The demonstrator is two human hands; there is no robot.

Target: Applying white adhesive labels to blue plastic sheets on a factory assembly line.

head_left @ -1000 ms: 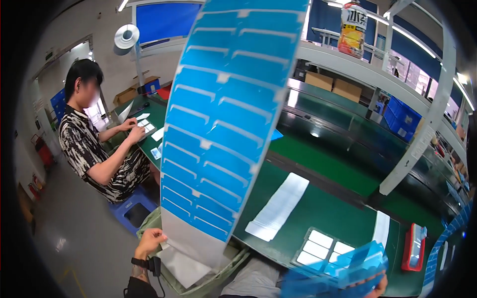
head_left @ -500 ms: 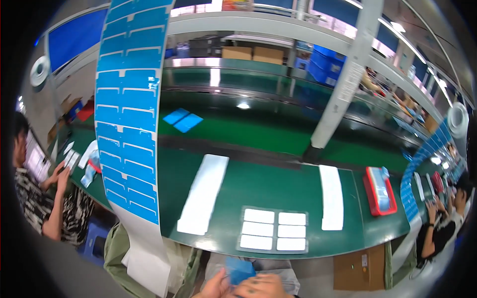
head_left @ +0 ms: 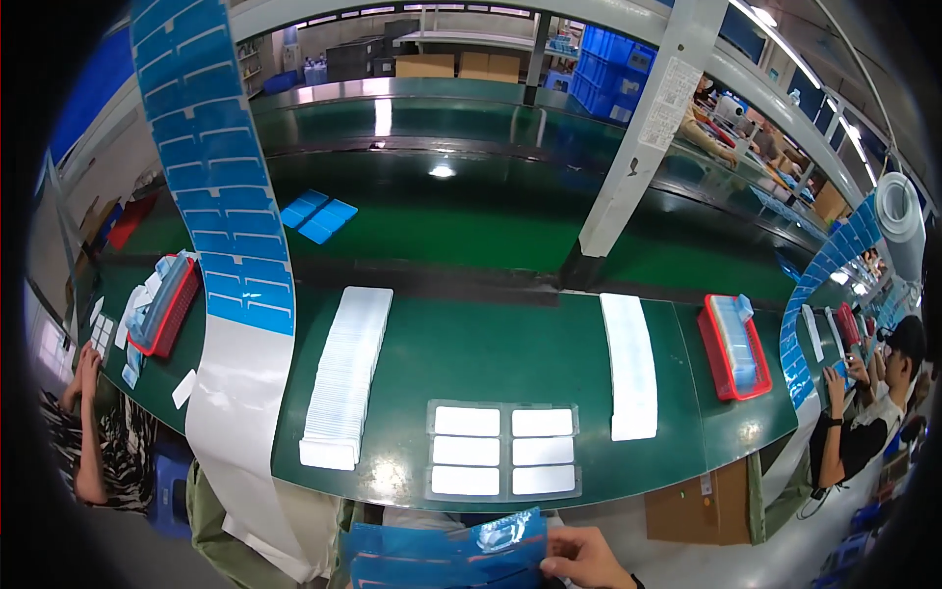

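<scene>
My right hand (head_left: 589, 558) pinches the right edge of a glossy blue film sheet (head_left: 446, 555) at the near edge of the green table (head_left: 481, 368). The sheet lies spread out low in front of me, a bright reflection near its top right corner. My left hand does not show. Just beyond the sheet, two clear trays (head_left: 506, 452) hold several white rectangular cards in two columns. To their left a long overlapping row of white cards (head_left: 343, 383) runs away from me. A second such row (head_left: 630, 368) lies to the right.
A strip of blue-and-white film (head_left: 221, 187) hangs at left, its bare white backing (head_left: 240, 393) dropping past the table edge. Red baskets stand at right (head_left: 758, 383) and left (head_left: 177, 314). A white post (head_left: 643, 137) rises beyond. Two blue pieces (head_left: 324, 224) lie behind. Co-workers sit on both sides.
The small blue piece between my hands has given way to a wide blue sheet held at its right edge. My left hand has gone from sight. The view has shifted, showing more at left.
</scene>
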